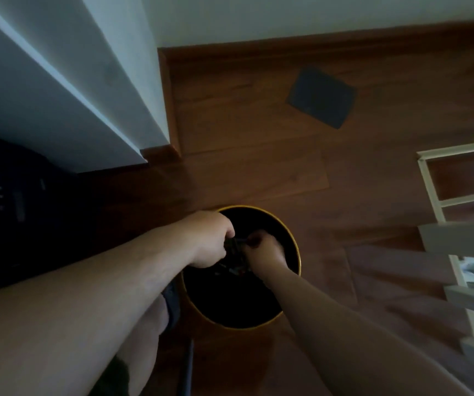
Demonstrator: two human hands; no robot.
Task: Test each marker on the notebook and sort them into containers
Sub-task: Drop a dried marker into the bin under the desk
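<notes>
two bare forearms fill the bottom of the view, closest to the camera, both reaching down over a round bin. the left hand (211,238) is curled into a loose fist around something small and dark, probably a marker (234,242), though it's too dim and blurry to be sure. the right hand (262,250) is curled too, fingertips pinched on the other end of that same dark thing, so the two hands meet right over the mouth of the bin. what exactly is held can't really be made out.

the bin (295,247) is dark inside with a yellow rim, set on the wooden floor (258,155). a few dim bits can be seen down inside it under the hands, not clear enough to name. a bare knee (144,324) shows just left of the bin, under the left forearm.

further out, a dark flat rectangle (321,97) lies on the floor, well apart from the bin. a white wall corner (110,81) with a wooden skirting board is seen at upper left, and a white shelf frame (435,184) runs down the right edge, with blurred stuff on it.
</notes>
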